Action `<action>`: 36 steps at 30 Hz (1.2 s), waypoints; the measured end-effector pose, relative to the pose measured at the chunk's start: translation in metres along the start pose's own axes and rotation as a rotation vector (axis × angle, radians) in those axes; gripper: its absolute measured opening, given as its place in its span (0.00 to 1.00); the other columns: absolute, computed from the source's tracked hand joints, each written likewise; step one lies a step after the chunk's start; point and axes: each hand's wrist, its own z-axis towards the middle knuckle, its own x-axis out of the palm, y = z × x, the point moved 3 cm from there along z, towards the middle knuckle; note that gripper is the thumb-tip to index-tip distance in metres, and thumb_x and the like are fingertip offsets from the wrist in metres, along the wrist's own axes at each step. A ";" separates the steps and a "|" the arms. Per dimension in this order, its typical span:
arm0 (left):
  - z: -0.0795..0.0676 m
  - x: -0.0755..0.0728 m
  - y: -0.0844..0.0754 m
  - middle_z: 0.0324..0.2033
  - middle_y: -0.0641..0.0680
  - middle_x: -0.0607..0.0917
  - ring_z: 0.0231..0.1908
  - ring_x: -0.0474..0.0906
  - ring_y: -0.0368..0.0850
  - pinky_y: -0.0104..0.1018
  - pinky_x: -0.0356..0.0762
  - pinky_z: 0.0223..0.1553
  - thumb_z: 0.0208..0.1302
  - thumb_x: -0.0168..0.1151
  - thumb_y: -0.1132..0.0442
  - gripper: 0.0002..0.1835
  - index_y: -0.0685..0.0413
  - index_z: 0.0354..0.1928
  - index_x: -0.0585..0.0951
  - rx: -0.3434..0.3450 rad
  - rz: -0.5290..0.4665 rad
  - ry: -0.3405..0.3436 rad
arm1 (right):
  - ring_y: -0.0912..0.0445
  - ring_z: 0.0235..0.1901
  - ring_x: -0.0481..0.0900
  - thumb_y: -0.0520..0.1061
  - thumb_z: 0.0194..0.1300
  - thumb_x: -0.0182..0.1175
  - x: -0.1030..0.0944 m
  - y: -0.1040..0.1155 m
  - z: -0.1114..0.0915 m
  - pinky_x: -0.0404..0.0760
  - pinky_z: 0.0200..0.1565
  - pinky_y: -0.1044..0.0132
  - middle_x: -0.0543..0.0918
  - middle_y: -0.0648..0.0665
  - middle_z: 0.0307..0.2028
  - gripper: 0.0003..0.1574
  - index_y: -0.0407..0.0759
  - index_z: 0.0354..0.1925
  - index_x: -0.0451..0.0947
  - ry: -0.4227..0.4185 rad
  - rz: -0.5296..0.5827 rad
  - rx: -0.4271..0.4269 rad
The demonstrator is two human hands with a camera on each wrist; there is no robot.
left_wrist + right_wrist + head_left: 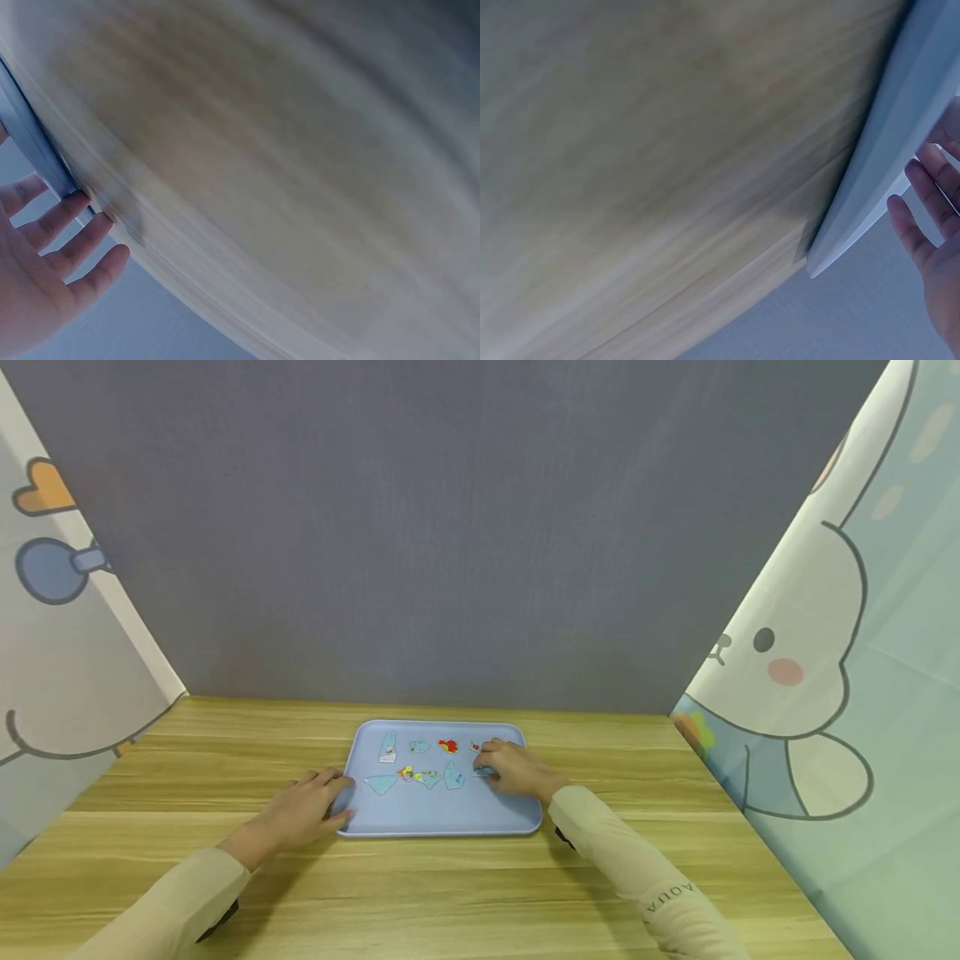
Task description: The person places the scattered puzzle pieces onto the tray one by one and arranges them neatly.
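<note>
A light blue tray [442, 814] with a raised rim lies on the table. Flat, irregular picture pieces sit in two rows on it, among them a red one [447, 747] and a pointed light blue one [381, 784]. My right hand [513, 770] reaches over the tray's right side and pinches a light blue picture piece [482, 772] between fingers and thumb. That piece is partly hidden by the hand. At the tray's left rim rests my left hand [303, 808], fingers spread and thumb apart. In the left wrist view its fingertips [116, 255] line the rim.
The wooden table [420, 893] surrounds the tray on all sides. Behind it stands a grey panel [450, 543]. Cloths with cartoon prints hang on both sides, the right one showing a white animal [795, 610].
</note>
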 end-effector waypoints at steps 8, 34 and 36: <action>0.001 0.000 0.000 0.51 0.62 0.76 0.49 0.73 0.64 0.62 0.73 0.42 0.57 0.61 0.49 0.25 0.58 0.52 0.75 0.002 0.004 -0.010 | 0.56 0.45 0.75 0.37 0.51 0.62 0.000 -0.001 0.000 0.75 0.49 0.63 0.80 0.51 0.42 0.17 0.47 0.42 0.81 -0.001 0.011 0.003; 0.000 -0.002 -0.002 0.52 0.62 0.76 0.48 0.75 0.63 0.60 0.74 0.41 0.56 0.62 0.50 0.25 0.57 0.52 0.75 0.005 -0.009 -0.010 | 0.52 0.49 0.74 0.42 0.53 0.64 -0.010 -0.004 -0.015 0.74 0.53 0.56 0.80 0.46 0.46 0.20 0.42 0.47 0.78 0.005 0.027 0.063; 0.000 -0.002 -0.002 0.52 0.63 0.76 0.48 0.75 0.64 0.61 0.74 0.41 0.56 0.62 0.50 0.25 0.57 0.52 0.75 0.005 -0.015 -0.007 | 0.51 0.51 0.74 0.43 0.54 0.64 -0.012 -0.006 -0.019 0.73 0.54 0.51 0.79 0.45 0.47 0.21 0.42 0.48 0.77 0.010 0.032 0.089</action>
